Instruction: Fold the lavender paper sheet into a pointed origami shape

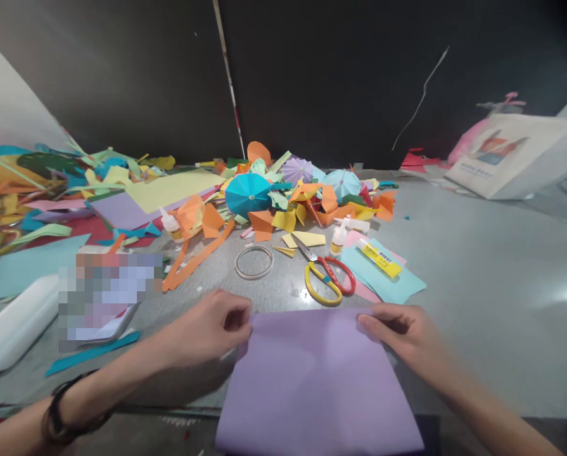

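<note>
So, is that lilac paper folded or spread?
Spread: the lilac paper lies flat, its top corners held by the left hand and right hand.

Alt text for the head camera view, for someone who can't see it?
A left hand and a right hand pinch the far corners of a lilac paper sheet at the edge of a grey table. Beyond it lie red-and-yellow-handled scissors, a yellow glue stick on pale blue paper, and a heap of coloured paper scraps with a teal paper parasol.

Right hand (401, 332) can pass rightward over the grey bench (483, 266); forward, red-and-yellow-handled steel scissors (328, 282) and a translucent tape ring (253, 262) block the way.
</note>
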A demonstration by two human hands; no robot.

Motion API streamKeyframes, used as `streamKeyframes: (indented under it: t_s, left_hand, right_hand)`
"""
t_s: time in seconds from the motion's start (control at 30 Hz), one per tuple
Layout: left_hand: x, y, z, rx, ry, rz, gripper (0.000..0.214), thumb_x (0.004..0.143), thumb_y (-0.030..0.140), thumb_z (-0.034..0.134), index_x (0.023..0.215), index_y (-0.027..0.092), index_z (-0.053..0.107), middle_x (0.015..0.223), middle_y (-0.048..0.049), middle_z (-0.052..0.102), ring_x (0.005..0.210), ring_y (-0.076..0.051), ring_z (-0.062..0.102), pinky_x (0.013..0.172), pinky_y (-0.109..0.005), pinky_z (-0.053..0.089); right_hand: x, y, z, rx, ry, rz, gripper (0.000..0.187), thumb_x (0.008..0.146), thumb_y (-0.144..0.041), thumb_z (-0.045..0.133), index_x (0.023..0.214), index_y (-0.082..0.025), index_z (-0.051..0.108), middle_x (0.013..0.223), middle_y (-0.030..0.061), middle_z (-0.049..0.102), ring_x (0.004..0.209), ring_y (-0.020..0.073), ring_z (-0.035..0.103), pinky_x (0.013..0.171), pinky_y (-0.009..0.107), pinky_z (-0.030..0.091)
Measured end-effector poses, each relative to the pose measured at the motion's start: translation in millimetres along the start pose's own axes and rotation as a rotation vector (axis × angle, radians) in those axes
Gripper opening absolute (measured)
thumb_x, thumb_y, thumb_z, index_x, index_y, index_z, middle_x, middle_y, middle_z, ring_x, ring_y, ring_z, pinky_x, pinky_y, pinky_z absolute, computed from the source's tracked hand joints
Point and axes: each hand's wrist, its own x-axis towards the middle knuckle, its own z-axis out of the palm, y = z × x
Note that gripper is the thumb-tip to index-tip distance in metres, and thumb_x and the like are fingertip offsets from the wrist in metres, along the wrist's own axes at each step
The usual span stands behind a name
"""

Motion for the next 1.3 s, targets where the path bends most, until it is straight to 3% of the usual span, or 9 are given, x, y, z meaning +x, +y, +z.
streamKeyframes:
  t_s: [0.97, 1.3]
  left_hand:
    - [-2, -5, 1.7, -0.018, 0.014, -0.013, 0.024, 0.082, 0.027, 0.057, 0.062, 0.019, 0.047, 0.056, 0.0046, 0.043, 0.055, -0.011, 0.038, 0.054, -0.025, 0.026]
    - [-3, -2, 0.7, -0.029, 0.022, -0.018, 0.025, 0.081, 0.028, 0.057, 0.061, 0.019, 0.046, 0.055, 0.0044, 0.042, 0.055, -0.011, 0.037, 0.054, -0.025, 0.026]
  right_hand:
    - [0, 9, 3, 0.015, 0.075, 0.051, 0.029, 0.083, -0.051, 0.075, 0.076, -0.023, 0.080, 0.071, 0.0015, 0.067, 0.064, 0.0160, 0.054, 0.058, 0.027, 0.041]
    - [-1, 3, 2, 0.004, 0.082, 0.028, 0.033, 0.083, -0.053, 0.073, 0.071, -0.022, 0.077, 0.065, 0.0007, 0.062, 0.059, 0.0150, 0.050, 0.054, 0.027, 0.040]
